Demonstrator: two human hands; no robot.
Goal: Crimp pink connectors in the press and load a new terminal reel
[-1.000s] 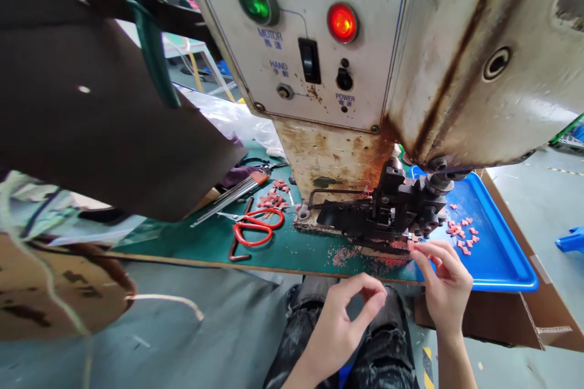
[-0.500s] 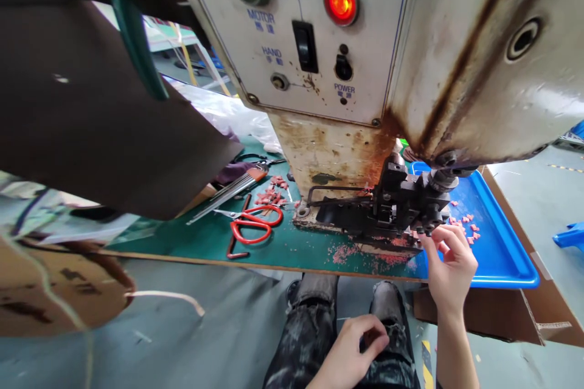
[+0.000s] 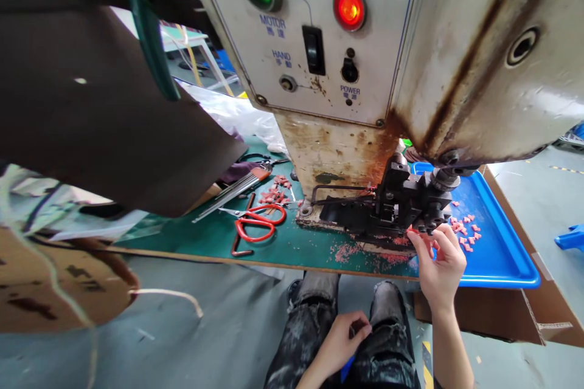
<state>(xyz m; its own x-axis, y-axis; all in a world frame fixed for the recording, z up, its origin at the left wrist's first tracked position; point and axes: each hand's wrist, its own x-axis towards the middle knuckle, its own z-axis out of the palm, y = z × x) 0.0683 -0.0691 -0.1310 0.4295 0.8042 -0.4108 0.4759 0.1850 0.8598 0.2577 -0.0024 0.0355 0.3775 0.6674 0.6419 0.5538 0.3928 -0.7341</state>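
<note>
My right hand [image 3: 440,264] is at the dark metal press head [image 3: 399,203], thumb and fingers pinched on a small red piece [image 3: 412,230] at its front edge. More small pink-red pieces [image 3: 468,230] lie in the blue tray [image 3: 502,255] just beyond that hand. My left hand [image 3: 342,340] rests over my thighs with its fingers curled toward the thumb; what it holds, if anything, is hidden. A bit of something blue [image 3: 347,369] shows beneath it. Pink crumbs [image 3: 344,252] are scattered in front of the press.
Red-handled scissors [image 3: 261,223], a hex key [image 3: 241,252] and a pile of pink-red pieces [image 3: 274,193] lie on the green tabletop [image 3: 182,240]. The machine's control panel [image 3: 314,36] has green and red lamps. A dark sheet [image 3: 114,127] hangs at left; a cardboard box [image 3: 483,313] stands under the tray.
My right hand has moved slightly left along the press front, and the red piece at its fingertips now shows. My left hand has shifted a little left. The view has tilted slightly.
</note>
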